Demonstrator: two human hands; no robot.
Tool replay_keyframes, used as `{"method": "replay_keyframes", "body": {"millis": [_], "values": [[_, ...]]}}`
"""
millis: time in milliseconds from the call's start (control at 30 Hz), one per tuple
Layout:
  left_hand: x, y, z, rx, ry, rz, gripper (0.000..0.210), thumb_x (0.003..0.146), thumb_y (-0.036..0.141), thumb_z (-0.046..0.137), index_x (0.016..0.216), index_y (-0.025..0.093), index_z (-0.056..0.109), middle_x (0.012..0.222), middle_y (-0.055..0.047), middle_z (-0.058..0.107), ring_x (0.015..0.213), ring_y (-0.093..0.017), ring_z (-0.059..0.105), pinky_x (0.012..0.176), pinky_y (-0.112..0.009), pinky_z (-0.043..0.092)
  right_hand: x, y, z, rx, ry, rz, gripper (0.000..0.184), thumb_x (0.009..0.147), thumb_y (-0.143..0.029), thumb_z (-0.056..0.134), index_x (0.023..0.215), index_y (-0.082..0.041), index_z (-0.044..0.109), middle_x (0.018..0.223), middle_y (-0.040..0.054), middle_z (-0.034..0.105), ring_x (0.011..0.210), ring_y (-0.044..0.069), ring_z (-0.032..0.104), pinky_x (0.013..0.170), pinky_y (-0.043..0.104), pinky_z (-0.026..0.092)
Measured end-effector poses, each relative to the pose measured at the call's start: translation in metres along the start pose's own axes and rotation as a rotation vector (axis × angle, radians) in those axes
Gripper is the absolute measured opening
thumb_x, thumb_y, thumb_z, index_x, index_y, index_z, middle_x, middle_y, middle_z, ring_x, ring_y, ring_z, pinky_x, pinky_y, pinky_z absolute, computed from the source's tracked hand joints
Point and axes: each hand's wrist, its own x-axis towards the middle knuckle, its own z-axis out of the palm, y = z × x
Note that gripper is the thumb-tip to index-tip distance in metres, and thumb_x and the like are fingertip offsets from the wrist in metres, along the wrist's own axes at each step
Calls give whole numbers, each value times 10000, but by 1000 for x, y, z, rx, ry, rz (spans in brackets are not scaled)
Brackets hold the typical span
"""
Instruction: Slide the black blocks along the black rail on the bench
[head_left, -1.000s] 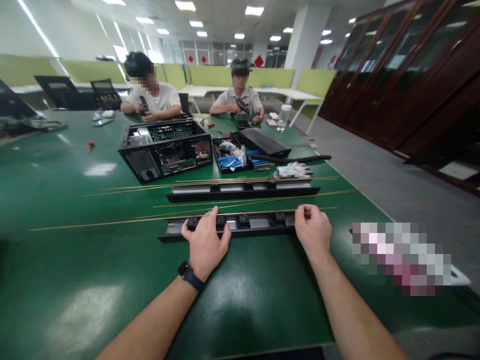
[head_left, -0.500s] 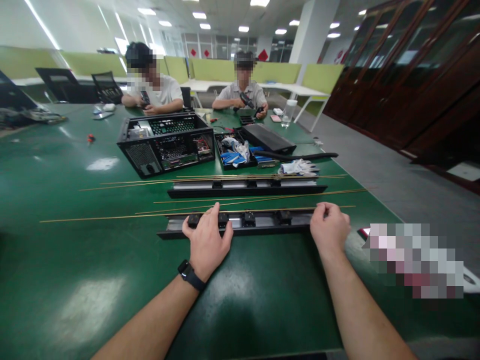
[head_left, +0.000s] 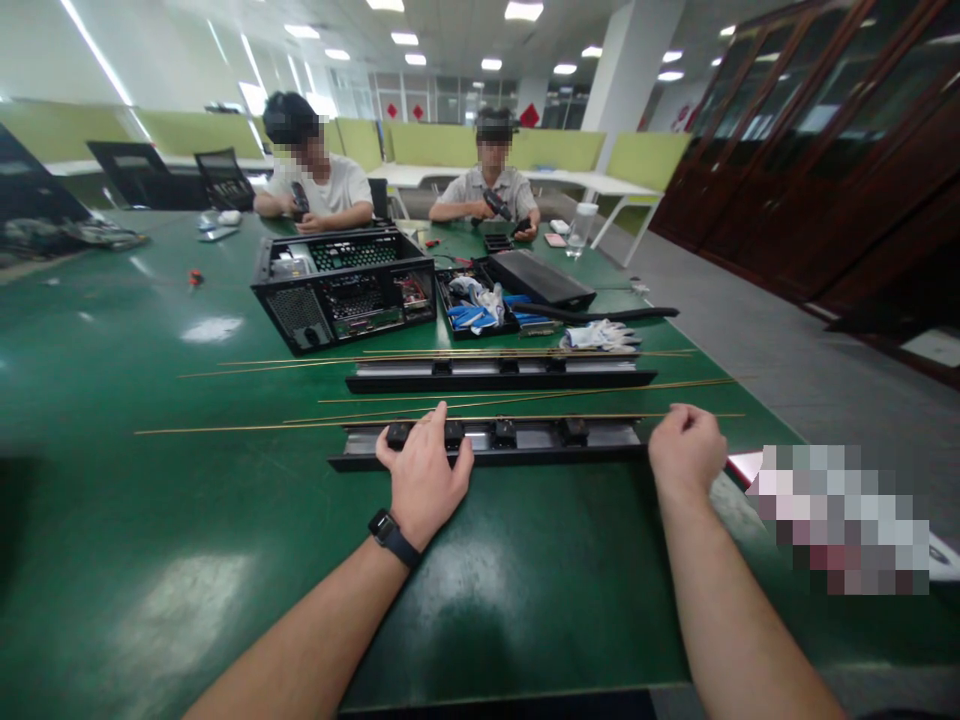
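Observation:
My left hand (head_left: pixel 425 475), with a dark watch on its wrist, grips across a long black rail (head_left: pixel 562 457) with a silver channel. Its fingers reach over small black blocks at the rail's left part, covering some of them. Two further blocks show in the channel, one being this black block (head_left: pixel 574 431). My right hand (head_left: pixel 688 450) is closed just past the rail's right end, round a thin brass-coloured rod (head_left: pixel 225 430) that runs along the rail's far side. The fingertips of that hand are hidden.
Behind lies a second black rail (head_left: pixel 502 381) with several thin rods around it. Farther back are an open computer case (head_left: pixel 341 290), a tray of gloves (head_left: pixel 480 305), a white glove (head_left: pixel 600 336) and a black tube (head_left: pixel 600 312). Two people sit across the green table (head_left: pixel 480 620).
My right hand has moved right, and the rod has slid right along the rail with it. My left hand keeps its place on the rail. The view has shifted slightly.

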Motion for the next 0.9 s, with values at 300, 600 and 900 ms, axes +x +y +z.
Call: {"method": "replay_keyframes", "body": {"millis": [300, 600, 900], "values": [[-1, -2, 2, -1, -13, -7, 532, 1003, 390, 546, 1491, 181, 512, 1343, -183, 723, 1256, -325, 655, 1215, -648, 161, -15, -9, 6, 162, -123, 22, 358, 866, -468, 559, 999, -179, 724, 919, 95, 728, 832, 244, 643, 884, 406, 509], [-1, -2, 2, -5, 1, 5, 545, 996, 377, 556, 1499, 174, 508, 1331, -177, 729, 1246, -324, 664, 1222, -648, 154, 1, 8, 10, 185, 22, 66, 374, 867, -376, 528, 1047, -131, 747, 873, 103, 725, 790, 238, 628, 841, 403, 519], [0, -1, 0, -9, -15, -3, 543, 995, 386, 550, 1492, 168, 523, 1332, -182, 728, 1256, -324, 655, 1209, -646, 175, -2, 14, 20, 237, -59, 59, 358, 851, -435, 623, 1049, -154, 723, 848, 57, 721, 777, 216, 649, 810, 374, 527]]}}
